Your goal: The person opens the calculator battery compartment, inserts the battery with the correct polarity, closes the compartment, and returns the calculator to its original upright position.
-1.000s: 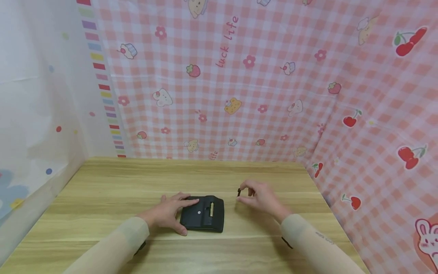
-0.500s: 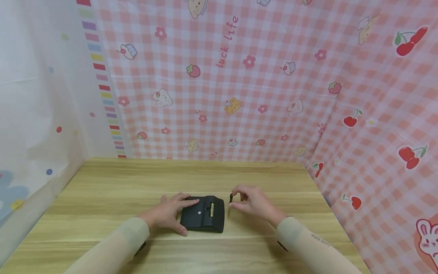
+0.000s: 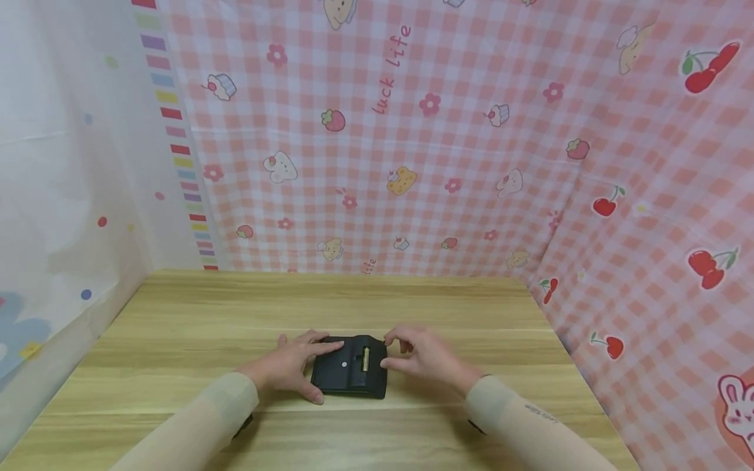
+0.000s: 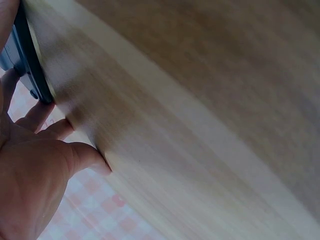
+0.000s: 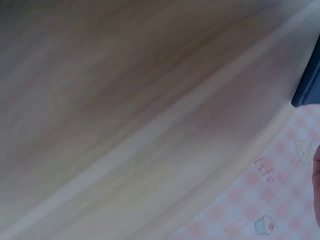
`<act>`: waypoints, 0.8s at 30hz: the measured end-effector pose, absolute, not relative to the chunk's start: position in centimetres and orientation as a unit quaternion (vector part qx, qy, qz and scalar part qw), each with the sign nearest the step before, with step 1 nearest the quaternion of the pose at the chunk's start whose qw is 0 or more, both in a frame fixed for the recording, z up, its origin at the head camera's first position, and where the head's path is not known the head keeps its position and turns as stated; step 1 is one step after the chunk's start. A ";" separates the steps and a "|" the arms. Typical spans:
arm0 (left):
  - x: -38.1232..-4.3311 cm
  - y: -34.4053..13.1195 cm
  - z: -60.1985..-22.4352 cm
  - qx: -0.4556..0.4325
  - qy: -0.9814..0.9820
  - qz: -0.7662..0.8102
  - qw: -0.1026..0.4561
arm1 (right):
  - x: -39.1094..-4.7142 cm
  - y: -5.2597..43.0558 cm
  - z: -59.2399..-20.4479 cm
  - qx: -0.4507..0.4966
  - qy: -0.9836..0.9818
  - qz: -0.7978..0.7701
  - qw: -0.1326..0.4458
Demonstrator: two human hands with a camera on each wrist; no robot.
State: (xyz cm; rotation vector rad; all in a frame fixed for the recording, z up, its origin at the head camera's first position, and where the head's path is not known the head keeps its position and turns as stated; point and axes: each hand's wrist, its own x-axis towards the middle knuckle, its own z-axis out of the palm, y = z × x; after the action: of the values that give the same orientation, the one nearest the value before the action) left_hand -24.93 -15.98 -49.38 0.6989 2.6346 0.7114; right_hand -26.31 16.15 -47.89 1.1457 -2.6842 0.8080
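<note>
A black calculator-like device lies back side up on the wooden table. In its uncovered compartment sits a gold battery. My left hand rests spread over the device's left end, index finger straight along its back and thumb at the near edge. The left wrist view shows some of its fingertips on the table past the device. My right hand pinches a small black battery cover between index finger and thumb, right at the device's right edge; the cover is mostly hidden against it. The right wrist view catches only a sliver of hand.
The wood-grain table meets a pink checked cloth at the back and another at the right. A white cloth with coloured dots hangs at the left.
My right hand has moved left and slightly nearer with the battery cover, from apart from the device to its right edge. The left hand and device have stayed put.
</note>
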 end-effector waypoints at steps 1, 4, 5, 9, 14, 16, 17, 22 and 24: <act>-24.9 -16.0 -49.4 0.245 0.923 0.248 0.161 | -26.2 15.9 -47.9 0.376 -0.887 0.265 0.051; -24.9 -16.0 -49.4 0.247 0.923 0.246 0.161 | -26.0 15.3 -48.0 0.375 -0.889 0.261 0.037; -25.0 -16.1 -49.5 0.248 0.923 0.246 0.160 | -26.0 15.1 -48.0 0.377 -0.888 0.262 0.033; -25.0 -16.1 -49.6 0.252 0.922 0.248 0.161 | -25.9 14.4 -48.2 0.396 -0.878 0.268 0.023; -25.1 -16.1 -49.8 0.250 0.922 0.246 0.162 | -25.9 13.9 -48.4 0.404 -0.875 0.265 0.015; -25.1 -16.1 -49.8 0.249 0.923 0.247 0.161 | -25.9 13.8 -48.5 0.405 -0.875 0.265 0.014; -25.0 -16.1 -49.8 0.248 0.923 0.248 0.160 | -26.0 13.8 -48.5 0.405 -0.875 0.265 0.013; -24.9 -16.1 -49.7 0.250 0.921 0.253 0.162 | -26.1 13.7 -48.7 0.405 -0.876 0.262 0.021; -24.9 -16.1 -49.7 0.251 0.919 0.257 0.163 | -26.2 13.6 -48.8 0.409 -0.876 0.253 0.025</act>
State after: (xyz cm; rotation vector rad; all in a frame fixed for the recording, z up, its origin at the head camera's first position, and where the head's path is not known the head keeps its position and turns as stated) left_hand -24.92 -16.14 -49.68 0.7153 2.6211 0.7326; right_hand -26.16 13.59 -48.81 1.2643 -2.7106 0.7837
